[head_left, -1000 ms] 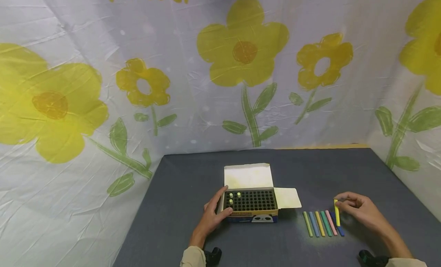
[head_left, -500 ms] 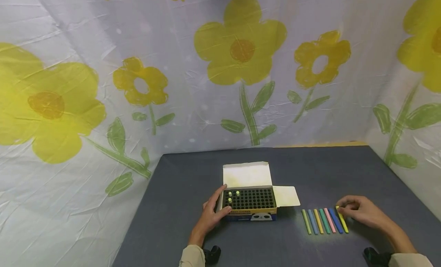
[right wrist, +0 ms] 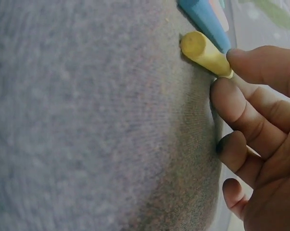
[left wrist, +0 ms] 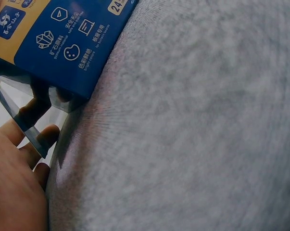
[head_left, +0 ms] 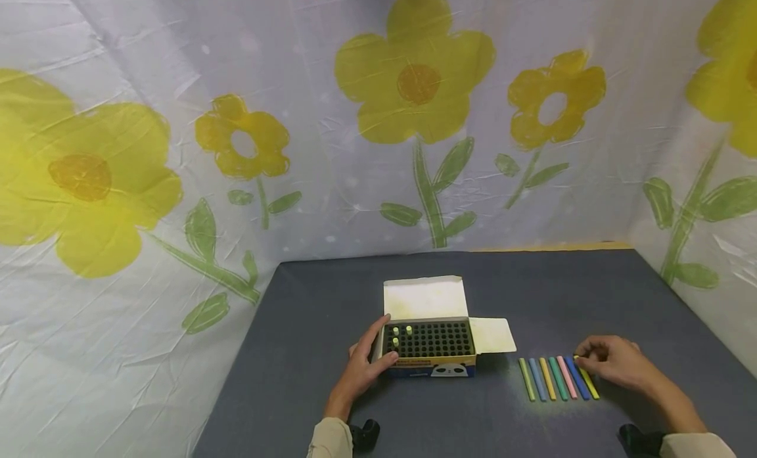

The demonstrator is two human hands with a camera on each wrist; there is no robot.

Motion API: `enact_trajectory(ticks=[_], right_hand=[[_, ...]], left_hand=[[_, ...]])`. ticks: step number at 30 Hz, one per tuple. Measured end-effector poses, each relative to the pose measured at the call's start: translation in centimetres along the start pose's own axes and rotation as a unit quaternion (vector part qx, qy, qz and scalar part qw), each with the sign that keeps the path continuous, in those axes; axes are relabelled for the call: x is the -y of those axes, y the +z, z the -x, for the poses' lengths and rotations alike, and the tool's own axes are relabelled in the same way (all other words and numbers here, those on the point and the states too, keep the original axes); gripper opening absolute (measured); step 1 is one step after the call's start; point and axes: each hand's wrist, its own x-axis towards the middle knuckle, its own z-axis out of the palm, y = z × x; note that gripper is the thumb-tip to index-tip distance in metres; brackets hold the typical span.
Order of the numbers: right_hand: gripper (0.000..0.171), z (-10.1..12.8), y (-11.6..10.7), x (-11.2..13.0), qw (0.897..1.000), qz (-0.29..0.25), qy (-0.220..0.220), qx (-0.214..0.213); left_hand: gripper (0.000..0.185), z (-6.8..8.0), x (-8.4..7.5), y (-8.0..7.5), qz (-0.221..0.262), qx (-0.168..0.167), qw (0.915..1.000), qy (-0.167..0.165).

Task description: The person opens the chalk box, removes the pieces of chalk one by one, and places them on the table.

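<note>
A chalk box (head_left: 414, 372) stands open on the table, its inside a black grid of holes. Three pale chalk ends (head_left: 409, 330) poke up from the left part of the grid. My left hand (head_left: 357, 379) holds the box's left end, thumb at the near corner and fingers behind; in the left wrist view the fingers (left wrist: 49, 134) curl by a side flap. At the right, my right hand (head_left: 618, 366) pinches the far end of a yellow chalk stick (head_left: 589, 384) lying on the table. The right wrist view shows thumb and index at that chalk's (right wrist: 207, 55) far end.
Left of the yellow chalk, a row of several sticks lies side by side: blue (head_left: 577, 379), pink (head_left: 566, 378), green (head_left: 558, 379) and others. The box's white lid (head_left: 426, 299) leans back, and a side flap (head_left: 493, 336) reaches right. Flower-printed cloth (head_left: 331, 202) hangs behind the table.
The yellow chalk, held raised over the dark blue one a second ago, has come down to the row's right end. The right hand stays at its far end; the left hand keeps its place.
</note>
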Motion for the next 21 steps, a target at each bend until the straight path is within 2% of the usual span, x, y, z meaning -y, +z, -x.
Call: enact_trajectory(ticks=[4,9,12,21], right_hand=[[0.025,-0.1,-0.2,0.1,1.000,0.001,-0.001,-0.001],[0.038,-0.1,-0.4,0.6,0.998,-0.061,0.008,0.002],[0.041,-0.2,-0.4,1.3,0.996,-0.092,0.001,-0.019],[0.032,-1.6,0.6,5.0,0.982,-0.118,-0.094,-0.111]], left_hand=[[0.074,-0.1,-0.1,0.0,-0.001,0.001,1.0000,-0.005],[0.073,-0.1,-0.3,0.0,-0.008,-0.003,0.9999,-0.011],[0.073,-0.1,-0.3,0.0,-0.008,-0.003,0.9999,-0.006],[0.073,0.1,-0.2,-0.1,-0.005,0.005,0.9999,0.011]])
